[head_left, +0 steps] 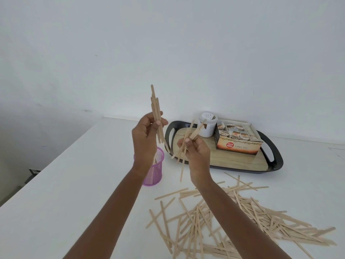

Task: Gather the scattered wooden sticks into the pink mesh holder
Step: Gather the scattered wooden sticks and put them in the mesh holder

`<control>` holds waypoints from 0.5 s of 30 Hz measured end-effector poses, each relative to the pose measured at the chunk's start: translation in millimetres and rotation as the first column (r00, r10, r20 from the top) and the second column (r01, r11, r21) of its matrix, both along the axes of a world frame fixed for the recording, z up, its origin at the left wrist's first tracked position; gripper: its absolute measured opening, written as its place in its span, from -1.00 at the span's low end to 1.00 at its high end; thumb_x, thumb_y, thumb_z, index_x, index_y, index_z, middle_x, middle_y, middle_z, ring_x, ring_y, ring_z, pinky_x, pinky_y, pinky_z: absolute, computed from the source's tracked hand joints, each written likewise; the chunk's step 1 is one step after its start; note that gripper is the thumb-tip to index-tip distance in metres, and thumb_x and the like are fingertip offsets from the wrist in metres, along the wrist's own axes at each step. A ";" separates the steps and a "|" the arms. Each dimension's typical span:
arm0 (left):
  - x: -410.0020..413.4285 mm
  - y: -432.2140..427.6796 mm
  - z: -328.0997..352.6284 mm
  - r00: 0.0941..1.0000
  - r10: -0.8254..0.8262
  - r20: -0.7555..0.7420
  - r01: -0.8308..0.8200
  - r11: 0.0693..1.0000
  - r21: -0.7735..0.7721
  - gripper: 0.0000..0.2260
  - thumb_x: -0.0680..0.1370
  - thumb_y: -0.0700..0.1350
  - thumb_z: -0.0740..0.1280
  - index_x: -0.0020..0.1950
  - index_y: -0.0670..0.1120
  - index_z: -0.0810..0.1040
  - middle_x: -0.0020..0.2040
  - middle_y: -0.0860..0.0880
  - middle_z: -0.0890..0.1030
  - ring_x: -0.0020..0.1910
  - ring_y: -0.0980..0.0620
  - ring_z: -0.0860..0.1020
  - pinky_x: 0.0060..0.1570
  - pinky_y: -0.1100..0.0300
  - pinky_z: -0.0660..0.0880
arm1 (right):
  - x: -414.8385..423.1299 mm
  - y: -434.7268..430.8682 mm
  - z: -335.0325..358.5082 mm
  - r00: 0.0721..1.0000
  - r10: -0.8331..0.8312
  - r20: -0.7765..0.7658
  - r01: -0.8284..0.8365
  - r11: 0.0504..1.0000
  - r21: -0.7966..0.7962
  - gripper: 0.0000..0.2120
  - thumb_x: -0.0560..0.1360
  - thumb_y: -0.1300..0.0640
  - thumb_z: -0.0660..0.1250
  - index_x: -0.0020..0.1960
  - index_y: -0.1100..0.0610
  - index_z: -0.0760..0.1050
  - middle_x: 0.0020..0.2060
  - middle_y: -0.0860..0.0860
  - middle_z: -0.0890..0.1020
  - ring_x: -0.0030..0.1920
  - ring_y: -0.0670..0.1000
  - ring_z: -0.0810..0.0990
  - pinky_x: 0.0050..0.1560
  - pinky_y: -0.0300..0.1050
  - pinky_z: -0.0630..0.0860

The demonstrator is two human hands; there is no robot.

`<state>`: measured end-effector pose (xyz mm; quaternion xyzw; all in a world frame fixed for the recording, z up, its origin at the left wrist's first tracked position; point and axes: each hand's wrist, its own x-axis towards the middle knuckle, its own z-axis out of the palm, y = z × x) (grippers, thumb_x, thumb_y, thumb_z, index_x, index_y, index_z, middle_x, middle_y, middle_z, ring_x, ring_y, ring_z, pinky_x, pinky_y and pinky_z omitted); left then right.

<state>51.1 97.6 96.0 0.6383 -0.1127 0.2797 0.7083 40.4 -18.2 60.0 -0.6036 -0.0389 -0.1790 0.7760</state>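
black tray [276, 161], tea box [239, 145], white jar [207, 128]

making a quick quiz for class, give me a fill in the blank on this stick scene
1. The left hand holds a bundle of wooden sticks above the ____ mesh holder.
2. The ginger tea box sits on a black-rimmed ____.
3. Most loose sticks lie on the white ____.

Missing words: pink; tray; table

A plain break-room corner: tea box [238, 141] on tray [276, 161], white table [74, 174].
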 end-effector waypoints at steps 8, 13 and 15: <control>11.5 17.4 -11.8 0.991 0.131 0.010 -0.131 0.983 0.132 -0.81 0.57 -0.34 0.17 0.04 -0.12 0.51 -0.18 0.16 0.58 -0.18 0.41 0.53 -0.10 0.52 0.44 | 29.8 44.7 25.4 0.998 -0.040 0.057 0.034 0.994 0.102 -0.75 0.56 0.32 0.14 -0.18 0.04 0.45 -0.32 0.01 0.57 -0.23 -0.06 0.57 0.00 -0.10 0.50; 15.2 21.7 -39.8 0.978 0.199 -0.060 -0.186 0.968 0.169 -0.80 0.57 -0.35 0.16 0.09 -0.18 0.52 -0.16 0.04 0.59 -0.11 0.14 0.55 -0.13 0.52 0.43 | 44.8 59.5 17.6 0.997 -0.065 0.038 0.060 0.992 0.109 -0.76 0.56 0.30 0.14 -0.17 0.03 0.45 -0.32 0.01 0.57 -0.20 -0.04 0.55 0.02 0.00 0.48; 16.4 22.9 -50.2 0.971 0.221 -0.092 -0.200 0.961 0.193 -0.80 0.58 -0.35 0.15 0.11 -0.20 0.51 -0.13 0.01 0.59 -0.10 0.07 0.55 -0.12 0.48 0.45 | 47.1 63.4 10.1 0.997 -0.068 0.031 0.065 0.994 0.089 -0.75 0.56 0.30 0.14 -0.17 0.01 0.45 -0.31 0.01 0.57 -0.18 -0.04 0.56 0.07 0.05 0.48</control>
